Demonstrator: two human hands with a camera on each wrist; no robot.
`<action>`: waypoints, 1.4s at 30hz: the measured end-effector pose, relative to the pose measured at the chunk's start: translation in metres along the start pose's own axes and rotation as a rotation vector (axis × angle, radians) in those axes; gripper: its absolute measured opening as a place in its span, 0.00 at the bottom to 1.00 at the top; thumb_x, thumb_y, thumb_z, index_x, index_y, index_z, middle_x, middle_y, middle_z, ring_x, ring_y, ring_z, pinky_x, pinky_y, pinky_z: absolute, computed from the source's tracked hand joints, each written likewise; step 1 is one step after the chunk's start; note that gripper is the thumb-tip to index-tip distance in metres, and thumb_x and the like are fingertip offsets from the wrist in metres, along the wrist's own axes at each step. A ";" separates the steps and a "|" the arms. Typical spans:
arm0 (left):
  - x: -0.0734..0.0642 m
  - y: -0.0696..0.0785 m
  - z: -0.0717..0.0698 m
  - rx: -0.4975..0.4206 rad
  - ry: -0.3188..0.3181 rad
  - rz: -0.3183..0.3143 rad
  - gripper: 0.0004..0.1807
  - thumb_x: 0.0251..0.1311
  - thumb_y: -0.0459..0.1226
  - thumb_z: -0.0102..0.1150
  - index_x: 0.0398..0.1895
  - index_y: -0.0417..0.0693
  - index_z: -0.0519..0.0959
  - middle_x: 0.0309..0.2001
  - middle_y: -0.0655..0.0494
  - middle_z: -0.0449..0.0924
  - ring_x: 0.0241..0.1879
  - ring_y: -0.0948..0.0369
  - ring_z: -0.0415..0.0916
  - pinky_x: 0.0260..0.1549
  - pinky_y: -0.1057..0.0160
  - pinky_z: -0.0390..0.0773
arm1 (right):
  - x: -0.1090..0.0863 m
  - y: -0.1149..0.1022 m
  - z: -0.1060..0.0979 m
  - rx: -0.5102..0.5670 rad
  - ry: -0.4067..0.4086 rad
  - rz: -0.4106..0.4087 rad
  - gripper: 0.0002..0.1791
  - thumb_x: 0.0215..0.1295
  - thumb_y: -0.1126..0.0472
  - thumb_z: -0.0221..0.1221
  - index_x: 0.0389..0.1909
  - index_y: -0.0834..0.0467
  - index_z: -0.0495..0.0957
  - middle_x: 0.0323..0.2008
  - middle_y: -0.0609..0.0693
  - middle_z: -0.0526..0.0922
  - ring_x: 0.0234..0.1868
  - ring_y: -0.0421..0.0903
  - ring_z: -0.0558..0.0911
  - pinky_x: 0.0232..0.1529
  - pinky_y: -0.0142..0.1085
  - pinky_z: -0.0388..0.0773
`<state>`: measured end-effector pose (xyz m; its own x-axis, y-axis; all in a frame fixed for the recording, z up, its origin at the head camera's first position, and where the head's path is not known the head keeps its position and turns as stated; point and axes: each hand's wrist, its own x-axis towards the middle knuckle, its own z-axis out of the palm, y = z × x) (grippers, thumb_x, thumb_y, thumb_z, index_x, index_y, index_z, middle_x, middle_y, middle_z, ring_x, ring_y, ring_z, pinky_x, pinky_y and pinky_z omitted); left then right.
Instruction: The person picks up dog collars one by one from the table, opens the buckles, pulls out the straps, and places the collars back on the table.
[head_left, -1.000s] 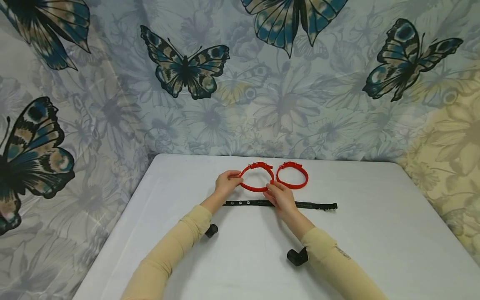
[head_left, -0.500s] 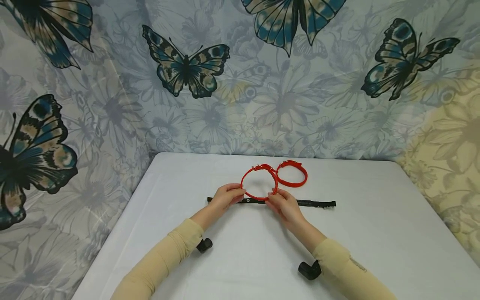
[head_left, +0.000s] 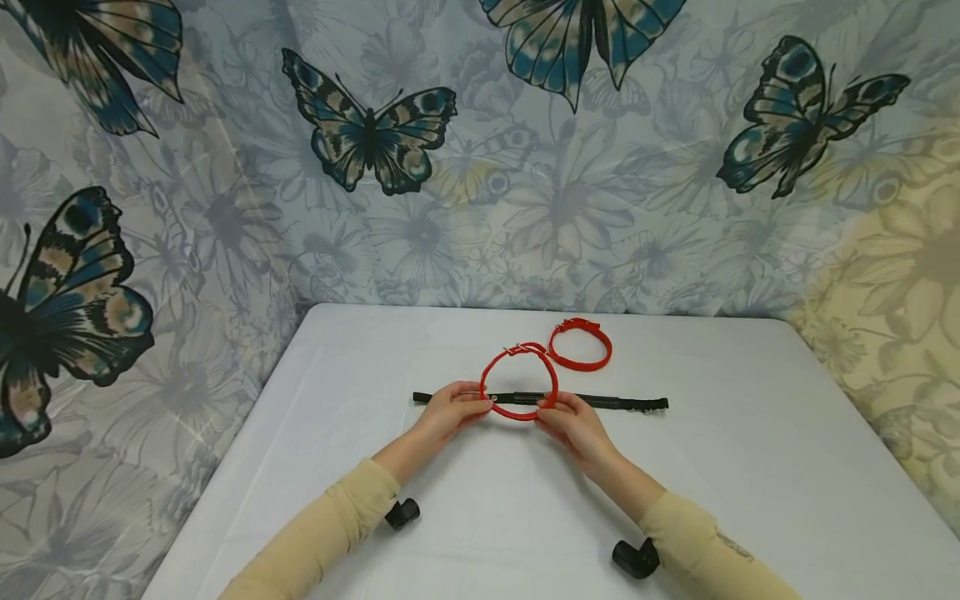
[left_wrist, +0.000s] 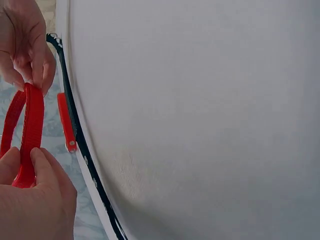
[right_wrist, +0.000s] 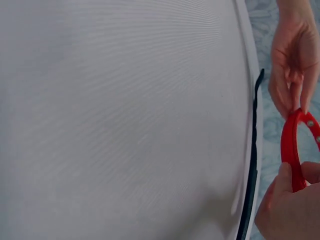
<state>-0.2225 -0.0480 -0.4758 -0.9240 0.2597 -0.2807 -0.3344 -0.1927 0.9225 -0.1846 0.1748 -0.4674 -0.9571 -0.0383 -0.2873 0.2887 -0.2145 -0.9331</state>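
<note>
A red buckled collar [head_left: 517, 416], closed into a ring, stands tilted up between my hands in the head view. My left hand [head_left: 448, 412] pinches its left side between thumb and fingers. On its lower right side, my right hand [head_left: 577, 427] pinches the band the same way. Metal eyelets show on the band [right_wrist: 289, 145] in the right wrist view. Behind the ring a black collar [head_left: 626, 403] lies stretched out flat across the table, partly covered by my left fingers. A second red collar [head_left: 582, 367], also buckled into a ring, lies farther back.
The white table [head_left: 720, 467] reaches back to a wall hung with butterfly-print cloth [head_left: 480, 250]. Black wrist cameras [head_left: 636, 558] stick out inward below both sleeves.
Both hands have drawn the held red collar toward me, away from the second red one and in front of the black collar. The ring has tilted more upright.
</note>
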 end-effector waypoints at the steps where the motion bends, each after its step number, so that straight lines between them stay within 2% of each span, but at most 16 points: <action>1: -0.002 -0.001 0.000 0.010 -0.008 0.013 0.26 0.58 0.24 0.63 0.60 0.26 0.68 0.47 0.40 0.78 0.38 0.61 0.81 0.52 0.56 0.78 | -0.001 0.000 -0.001 -0.018 -0.002 -0.005 0.26 0.67 0.72 0.56 0.63 0.72 0.61 0.49 0.59 0.78 0.41 0.39 0.82 0.51 0.36 0.79; 4: -0.008 -0.002 -0.001 0.063 -0.016 0.041 0.26 0.57 0.24 0.64 0.58 0.26 0.69 0.43 0.44 0.79 0.37 0.62 0.80 0.49 0.58 0.79 | -0.004 0.001 -0.005 -0.084 -0.012 -0.013 0.27 0.65 0.71 0.59 0.63 0.71 0.63 0.51 0.61 0.77 0.42 0.40 0.81 0.52 0.37 0.78; 8: -0.017 -0.003 -0.003 0.205 -0.006 0.067 0.24 0.55 0.29 0.68 0.55 0.32 0.74 0.42 0.50 0.80 0.37 0.62 0.79 0.43 0.63 0.80 | -0.011 0.001 -0.010 -0.181 -0.019 -0.026 0.26 0.63 0.70 0.61 0.62 0.70 0.66 0.51 0.62 0.76 0.43 0.42 0.80 0.52 0.37 0.78; 11: -0.025 -0.005 -0.005 0.298 -0.002 0.102 0.22 0.54 0.30 0.70 0.52 0.36 0.76 0.43 0.51 0.81 0.39 0.61 0.80 0.41 0.63 0.80 | -0.017 0.000 -0.014 -0.247 -0.019 -0.043 0.26 0.62 0.69 0.62 0.60 0.70 0.68 0.48 0.60 0.77 0.44 0.43 0.79 0.49 0.35 0.79; 14: -0.032 -0.007 -0.006 0.342 -0.019 0.133 0.20 0.53 0.29 0.70 0.49 0.35 0.77 0.43 0.50 0.82 0.42 0.58 0.82 0.42 0.63 0.80 | -0.024 0.000 -0.018 -0.285 -0.029 -0.045 0.27 0.61 0.69 0.63 0.60 0.71 0.68 0.45 0.57 0.78 0.42 0.43 0.78 0.46 0.33 0.80; 18: -0.042 -0.010 -0.005 0.361 -0.057 0.135 0.18 0.52 0.28 0.70 0.46 0.34 0.77 0.41 0.50 0.82 0.42 0.57 0.83 0.41 0.65 0.80 | -0.032 0.002 -0.024 -0.292 -0.055 -0.020 0.27 0.60 0.69 0.64 0.58 0.71 0.68 0.43 0.56 0.78 0.42 0.44 0.78 0.45 0.33 0.80; 27: -0.060 -0.021 -0.004 0.365 -0.108 0.073 0.17 0.50 0.27 0.70 0.43 0.34 0.77 0.37 0.52 0.84 0.37 0.61 0.82 0.38 0.66 0.79 | -0.046 0.014 -0.031 -0.354 -0.065 0.001 0.26 0.57 0.68 0.67 0.55 0.70 0.70 0.41 0.56 0.79 0.41 0.46 0.78 0.41 0.30 0.79; 32: -0.065 -0.027 -0.005 0.364 -0.120 0.047 0.16 0.48 0.26 0.71 0.41 0.35 0.77 0.34 0.51 0.84 0.34 0.62 0.81 0.38 0.65 0.79 | -0.050 0.020 -0.032 -0.405 -0.058 0.010 0.25 0.55 0.68 0.68 0.53 0.69 0.72 0.40 0.55 0.79 0.40 0.47 0.78 0.41 0.30 0.79; 42: -0.069 -0.030 -0.005 0.388 -0.137 0.047 0.16 0.48 0.26 0.71 0.41 0.37 0.77 0.32 0.50 0.85 0.33 0.62 0.80 0.35 0.66 0.80 | -0.057 0.028 -0.035 -0.450 -0.051 0.041 0.27 0.56 0.66 0.69 0.54 0.67 0.72 0.41 0.55 0.79 0.40 0.47 0.78 0.41 0.31 0.80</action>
<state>-0.1497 -0.0646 -0.4848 -0.8945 0.3876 -0.2227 -0.1741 0.1569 0.9722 -0.1214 0.2047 -0.4845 -0.9412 -0.0884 -0.3260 0.2986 0.2330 -0.9255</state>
